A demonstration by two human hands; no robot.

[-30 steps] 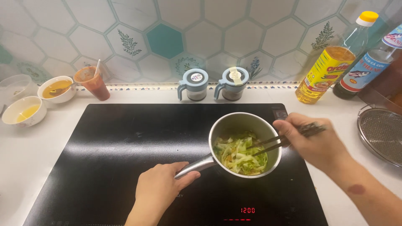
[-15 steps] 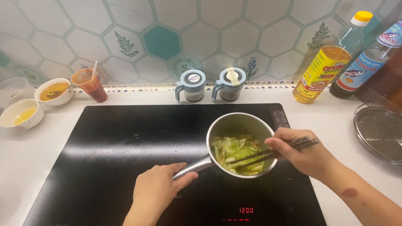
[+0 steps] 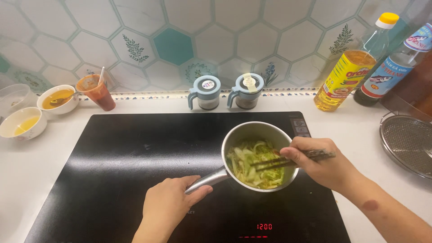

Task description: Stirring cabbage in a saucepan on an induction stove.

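Left hand [image 3: 170, 208] grips the pot's handle [image 3: 208, 179] near the front of the black cooktop [image 3: 112, 166]; right hand [image 3: 321, 162] pinches dark chopsticks [image 3: 292, 159], their tips in the greens [image 3: 254, 164] inside the steel pot [image 3: 258, 155]. That pot sits right of centre on the cooktop. Two lidded jars [image 3: 225, 92] stand on the surface behind, bottles [image 3: 360, 63] far right, small bowls [image 3: 36, 110] far left.

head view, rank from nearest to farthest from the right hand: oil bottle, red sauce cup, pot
From the right hand:
1. pot, just left of the hand, on the cooktop
2. oil bottle, back right by the wall
3. red sauce cup, far back left
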